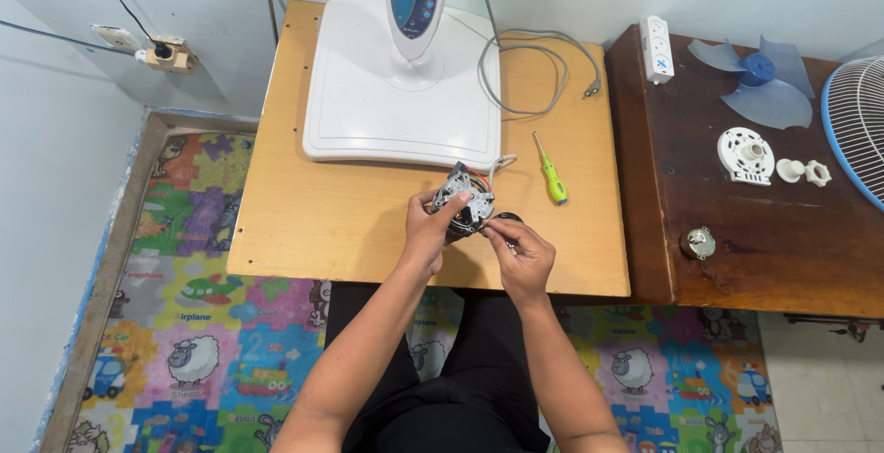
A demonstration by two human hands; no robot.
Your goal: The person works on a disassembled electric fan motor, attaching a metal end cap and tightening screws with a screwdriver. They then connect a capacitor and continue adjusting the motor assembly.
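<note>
Both hands hold a fan motor (pixel 463 203) just above the tabletop (pixel 350 223): left hand (pixel 425 232) in a closed grip around it, right hand (pixel 522 252) pinching its edge. A screwdriver (pixel 551 172) lies nearby, beside the fan base (pixel 368 94).

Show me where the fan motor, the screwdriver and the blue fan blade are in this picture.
fan motor (pixel 463 203): head view, on its grey top plate, between the two hands.
screwdriver (pixel 553 182): head view, on its yellow-green handle.
blue fan blade (pixel 759 70): head view, on its dark blue hub.
</note>
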